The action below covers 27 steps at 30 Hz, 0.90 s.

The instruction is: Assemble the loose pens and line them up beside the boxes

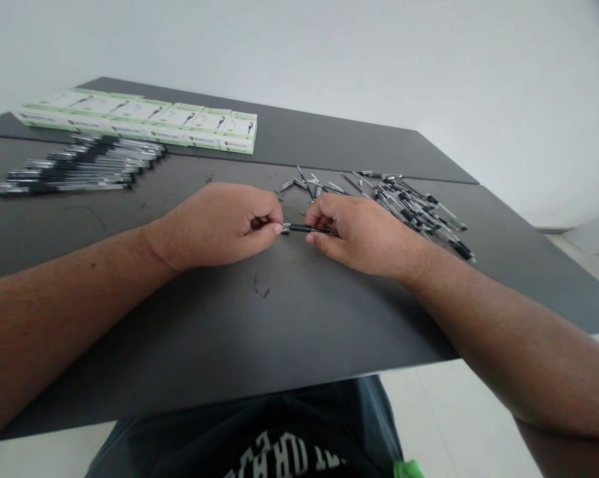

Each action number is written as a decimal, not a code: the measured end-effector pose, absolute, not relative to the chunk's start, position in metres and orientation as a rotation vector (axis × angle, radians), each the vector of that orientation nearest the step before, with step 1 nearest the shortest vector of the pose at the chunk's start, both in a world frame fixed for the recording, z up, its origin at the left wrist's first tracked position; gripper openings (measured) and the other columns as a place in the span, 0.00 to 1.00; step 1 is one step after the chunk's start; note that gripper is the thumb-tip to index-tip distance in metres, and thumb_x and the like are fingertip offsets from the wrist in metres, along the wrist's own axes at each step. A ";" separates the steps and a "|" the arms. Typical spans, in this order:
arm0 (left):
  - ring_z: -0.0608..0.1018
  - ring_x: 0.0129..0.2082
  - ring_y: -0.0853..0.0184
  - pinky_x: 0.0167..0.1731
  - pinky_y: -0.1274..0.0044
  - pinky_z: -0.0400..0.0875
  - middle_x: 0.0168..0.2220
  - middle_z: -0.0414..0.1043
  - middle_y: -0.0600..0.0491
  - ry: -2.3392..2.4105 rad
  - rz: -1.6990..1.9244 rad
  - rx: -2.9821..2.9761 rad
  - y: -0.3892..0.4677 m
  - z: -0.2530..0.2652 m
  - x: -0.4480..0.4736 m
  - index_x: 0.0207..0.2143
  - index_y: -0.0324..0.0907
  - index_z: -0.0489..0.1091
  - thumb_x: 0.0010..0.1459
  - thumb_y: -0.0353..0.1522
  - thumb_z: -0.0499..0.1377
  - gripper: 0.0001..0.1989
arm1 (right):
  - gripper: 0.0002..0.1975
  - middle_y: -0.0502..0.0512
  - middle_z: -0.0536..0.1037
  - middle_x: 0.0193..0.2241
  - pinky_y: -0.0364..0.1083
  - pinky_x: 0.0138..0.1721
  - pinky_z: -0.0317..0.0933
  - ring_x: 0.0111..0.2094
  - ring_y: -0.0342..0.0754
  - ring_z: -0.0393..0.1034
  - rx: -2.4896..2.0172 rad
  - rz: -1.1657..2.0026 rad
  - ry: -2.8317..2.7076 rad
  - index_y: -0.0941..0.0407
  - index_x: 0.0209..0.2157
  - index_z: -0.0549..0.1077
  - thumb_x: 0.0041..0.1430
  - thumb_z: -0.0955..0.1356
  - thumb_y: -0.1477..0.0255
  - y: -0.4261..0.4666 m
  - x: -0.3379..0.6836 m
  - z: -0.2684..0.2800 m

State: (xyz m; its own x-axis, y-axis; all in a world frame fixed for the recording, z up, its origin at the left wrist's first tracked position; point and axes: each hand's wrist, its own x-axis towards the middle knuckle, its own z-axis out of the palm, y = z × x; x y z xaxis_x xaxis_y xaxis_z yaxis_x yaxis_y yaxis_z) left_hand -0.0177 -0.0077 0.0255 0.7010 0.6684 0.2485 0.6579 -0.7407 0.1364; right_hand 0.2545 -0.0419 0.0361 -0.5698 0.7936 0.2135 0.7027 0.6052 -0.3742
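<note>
Left hand [219, 222] and right hand [359, 232] are both gripping one pen [304, 229], grips clamped on it, over the table [229, 332].

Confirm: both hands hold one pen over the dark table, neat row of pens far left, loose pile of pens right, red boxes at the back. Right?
Not quite: the boxes at the back are white and green, not red, as the head view shows. The rest stands: left hand and right hand share one pen, with the neat row and loose pile on the table.

On the table [190, 345], finished pens [75, 166] lie far to my left, boxes [144, 123] behind them, loose parts [408, 202] to my right.
</note>
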 end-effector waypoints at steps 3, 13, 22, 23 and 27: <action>0.85 0.40 0.57 0.41 0.68 0.72 0.35 0.84 0.51 1.126 0.459 2.868 -0.007 0.024 -0.018 0.41 0.48 0.80 0.68 0.43 0.53 0.17 | 0.08 0.53 0.86 0.39 0.49 0.42 0.64 0.39 0.53 0.77 -1.244 0.315 -2.481 0.53 0.46 0.80 0.65 0.74 0.70 -0.043 0.253 0.038; 0.81 0.48 0.62 0.54 0.68 0.72 0.47 0.87 0.50 1.230 0.402 2.807 -0.021 0.031 -0.015 0.51 0.41 0.82 0.74 0.41 0.54 0.19 | 0.10 0.57 0.86 0.42 0.54 0.46 0.69 0.47 0.59 0.80 -1.379 0.290 -2.502 0.51 0.49 0.84 0.68 0.77 0.65 -0.044 0.253 0.045; 0.81 0.49 0.62 0.54 0.69 0.71 0.49 0.86 0.50 1.252 0.350 2.855 -0.019 0.032 -0.016 0.54 0.40 0.82 0.76 0.39 0.53 0.20 | 0.12 0.59 0.88 0.46 0.54 0.47 0.70 0.55 0.63 0.80 -1.367 0.257 -2.544 0.49 0.49 0.85 0.76 0.72 0.58 -0.041 0.254 0.043; 0.81 0.49 0.61 0.54 0.69 0.71 0.49 0.86 0.50 1.267 0.364 2.843 -0.019 0.032 -0.015 0.54 0.40 0.81 0.76 0.39 0.54 0.19 | 0.12 0.59 0.88 0.47 0.54 0.47 0.70 0.55 0.63 0.80 -1.360 0.249 -2.554 0.48 0.48 0.85 0.77 0.71 0.58 -0.041 0.254 0.043; 0.81 0.49 0.62 0.56 0.70 0.71 0.48 0.87 0.51 1.282 0.386 2.805 -0.021 0.032 -0.015 0.53 0.39 0.82 0.76 0.39 0.55 0.19 | 0.14 0.58 0.88 0.46 0.53 0.48 0.69 0.54 0.61 0.81 -1.363 0.251 -2.529 0.50 0.52 0.84 0.78 0.71 0.57 -0.043 0.254 0.043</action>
State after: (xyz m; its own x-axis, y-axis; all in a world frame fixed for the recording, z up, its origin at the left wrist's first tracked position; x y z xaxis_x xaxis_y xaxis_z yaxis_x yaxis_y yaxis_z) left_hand -0.0146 -0.0205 0.0324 0.6289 0.7485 0.2102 0.7403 -0.6592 0.1320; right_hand 0.2539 -0.0427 0.0427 -0.5278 0.8374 0.1424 0.7929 0.5458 -0.2708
